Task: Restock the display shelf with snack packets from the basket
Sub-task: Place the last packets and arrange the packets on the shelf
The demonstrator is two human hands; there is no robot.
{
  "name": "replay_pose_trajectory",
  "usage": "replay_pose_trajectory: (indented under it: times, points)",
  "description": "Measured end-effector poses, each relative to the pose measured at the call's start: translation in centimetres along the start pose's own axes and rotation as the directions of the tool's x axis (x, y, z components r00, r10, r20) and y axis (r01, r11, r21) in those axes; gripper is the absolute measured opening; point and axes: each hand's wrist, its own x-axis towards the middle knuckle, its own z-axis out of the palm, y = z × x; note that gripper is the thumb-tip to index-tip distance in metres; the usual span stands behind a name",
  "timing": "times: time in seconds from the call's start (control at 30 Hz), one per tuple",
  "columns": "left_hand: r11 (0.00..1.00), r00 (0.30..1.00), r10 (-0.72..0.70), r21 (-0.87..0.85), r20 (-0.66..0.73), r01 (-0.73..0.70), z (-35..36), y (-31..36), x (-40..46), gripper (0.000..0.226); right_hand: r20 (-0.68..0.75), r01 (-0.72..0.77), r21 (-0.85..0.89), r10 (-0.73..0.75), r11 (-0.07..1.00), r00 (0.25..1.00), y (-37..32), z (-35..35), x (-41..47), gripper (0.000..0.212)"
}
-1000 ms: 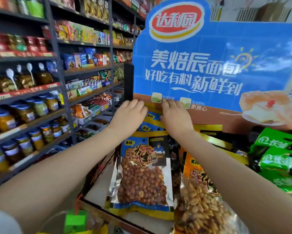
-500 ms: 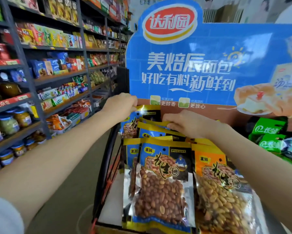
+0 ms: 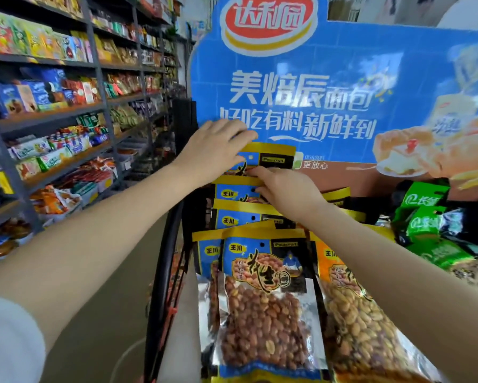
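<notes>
I have both hands up at the centre of the frame, working the rearmost blue peanut packet (image 3: 271, 158) into the back of its row. My left hand (image 3: 218, 150) lies flat and spread over the packet's yellow top edge, pressing it back toward the blue bread advertisement board (image 3: 329, 87) so it stands upright. My right hand (image 3: 284, 189) reaches in just below, fingertips pinching or tucking at the header (I cannot tell which, the fingers hide the contact). The other blue peanut packets (image 3: 262, 299) overlap in a row running down toward the bottom of the frame, leaning back like tiles, so each label stays readable. Orange-labelled peanut packets (image 3: 351, 308) sit beside them, green snack packets (image 3: 425, 225) at the right edge. The display shelf rim (image 3: 163, 286) is a dark curved bar. The basket is out of view. Grey store shelving (image 3: 99, 76) full of goods fills the upper left, across a bare floor aisle.
</notes>
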Motion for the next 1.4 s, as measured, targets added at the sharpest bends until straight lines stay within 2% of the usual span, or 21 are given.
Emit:
replay_pose_trajectory:
  times: [0.03,0.1,0.13,0.17,0.23,0.33,0.47,0.57,0.63,0.73,0.8,0.87,0.97,1.03,1.23,1.4]
  points:
    - [0.999,0.998,0.018,0.041,-0.058,-0.016,0.2,0.3,-0.7,0.036,-0.117,0.01,-0.064,-0.017,0.998,0.993,0.0,0.3,-0.3,0.035]
    - [0.995,0.986,0.068,0.077,-0.151,-0.057,0.6,1.4,-2.3,0.022,-0.337,-0.028,-0.149,-0.024,0.988,0.941,0.4,1.0,-1.0,0.027]
    - [0.991,0.984,0.107,0.089,-0.14,-0.095,1.0,2.0,-3.2,0.016,-0.353,-0.026,-0.11,-0.014,0.994,0.936,0.6,1.4,-1.5,0.021]
    - [0.989,0.988,0.122,0.089,-0.094,-0.114,1.2,2.5,-3.8,0.015,-0.325,-0.009,-0.053,-0.009,0.999,0.946,0.9,2.0,-1.9,0.017]
    - [0.997,0.998,0.05,0.058,0.03,-0.051,1.4,2.8,-4.1,0.028,-0.196,0.008,0.04,0.0,0.999,0.981,1.2,2.9,-2.5,0.015]
    - [0.997,0.986,-0.063,0.06,0.154,0.054,1.7,2.5,-3.7,0.041,-0.06,-0.014,0.048,0.017,0.999,0.998,0.6,3.3,-2.9,0.022]
    - [0.995,0.963,-0.095,0.035,0.252,0.089,0.8,2.9,-2.9,0.021,0.102,-0.108,0.124,0.095,0.986,0.99,-0.8,3.3,-2.5,0.031]
    - [0.983,0.953,-0.18,0.005,0.246,0.184,0.8,2.8,-2.4,0.024,0.203,-0.145,0.23,0.098,0.962,0.974,-1.3,2.9,-2.6,0.029]
    - [0.991,0.981,-0.122,0.065,0.152,0.113,0.7,2.7,-2.2,0.028,0.162,-0.127,0.168,0.1,0.978,0.982,-1.1,2.7,-2.5,0.027]
    - [0.981,0.998,-0.07,0.183,-0.009,0.07,1.0,1.7,-2.1,0.029,-0.083,-0.081,0.053,0.085,0.995,0.993,-1.0,1.9,-1.8,0.017]
    - [0.974,0.998,-0.053,0.222,-0.02,0.056,1.1,0.8,-2.2,0.027,-0.152,-0.075,0.032,0.079,0.997,0.985,-1.1,1.6,-1.2,0.015]
    - [0.978,0.995,-0.082,0.195,0.051,0.07,0.7,0.7,-2.2,0.03,-0.138,-0.05,0.04,0.055,0.998,0.989,-1.4,1.7,-0.5,0.021]
    - [0.975,0.949,-0.22,0.067,0.225,0.21,0.2,1.2,-2.0,0.031,-0.109,-0.012,0.015,0.013,1.0,0.994,-2.1,1.6,-0.3,0.023]
    - [0.975,0.935,-0.221,0.091,0.278,0.204,0.0,1.0,-2.1,0.03,-0.054,0.011,0.007,-0.011,1.0,0.998,-2.2,1.5,-0.3,0.024]
    - [0.983,0.936,-0.177,0.103,0.305,0.153,-0.3,0.8,-2.8,0.025,-0.018,-0.022,-0.021,0.022,1.0,1.0,-2.6,1.2,-0.7,0.025]
    - [0.988,0.921,-0.157,0.058,0.356,0.146,-0.2,0.7,-3.5,0.026,0.091,-0.025,-0.038,0.029,0.999,0.995,-1.8,0.0,-1.0,0.049]
